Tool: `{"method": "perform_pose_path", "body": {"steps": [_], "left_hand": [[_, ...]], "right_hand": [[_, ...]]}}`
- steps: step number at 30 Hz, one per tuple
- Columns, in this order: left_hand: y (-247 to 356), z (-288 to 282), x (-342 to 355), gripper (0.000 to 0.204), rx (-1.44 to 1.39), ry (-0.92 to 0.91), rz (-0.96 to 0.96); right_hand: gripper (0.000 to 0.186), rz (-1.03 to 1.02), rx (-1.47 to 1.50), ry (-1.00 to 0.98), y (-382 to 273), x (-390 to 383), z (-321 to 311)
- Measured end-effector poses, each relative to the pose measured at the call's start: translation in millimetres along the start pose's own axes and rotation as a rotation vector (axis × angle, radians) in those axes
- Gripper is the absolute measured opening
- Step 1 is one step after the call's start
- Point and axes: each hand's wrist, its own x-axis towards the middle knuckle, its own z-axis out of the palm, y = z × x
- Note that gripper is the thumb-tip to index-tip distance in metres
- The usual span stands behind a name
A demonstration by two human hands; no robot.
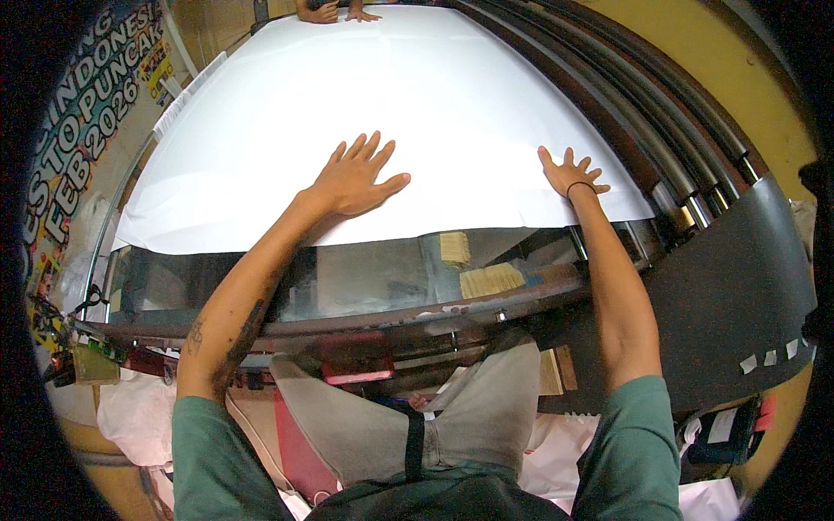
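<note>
A large white sheet [434, 95] lies over a glass-topped machine bed [365, 286], its near edge short of the bed's front rim, where glass shows. My left hand [356, 178] rests on the sheet left of the middle, fingers spread and thumb out to the right. My right hand [569, 174], with a dark band at the wrist, lies on the sheet near its right side, fingers also spread. Neither hand grips anything. At the far edge, another person's two hands [340, 12] rest at the sheet, one with curled fingers and one flat.
Long dark rollers [686, 165] run along the bed's right side, beside a dark curved panel [712, 313]. A printed banner [87, 122] stands at the left. White material [139, 399] lies low at the left, and a dark bag [721, 434] sits at the lower right.
</note>
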Motion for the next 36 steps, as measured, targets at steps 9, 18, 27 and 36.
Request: {"method": "perform_pose_path", "body": {"steps": [9,18,27,36], "left_hand": [[-1,2,3,0.095,-0.033,0.017,0.034],[5,-3,-4,0.099,0.026,-0.04,0.047],[12,-6,-5,0.102,0.034,-0.059,0.065],[20,-1,-7,0.097,0.004,-0.032,0.053]], "right_hand": [[0.104,-0.002,0.004,0.002,4,4,0],[0.102,-0.006,0.001,-0.01,9,8,-1],[0.095,0.005,0.025,-0.115,-3,7,-6],[0.092,0.017,0.021,-0.123,-17,4,-9]]}}
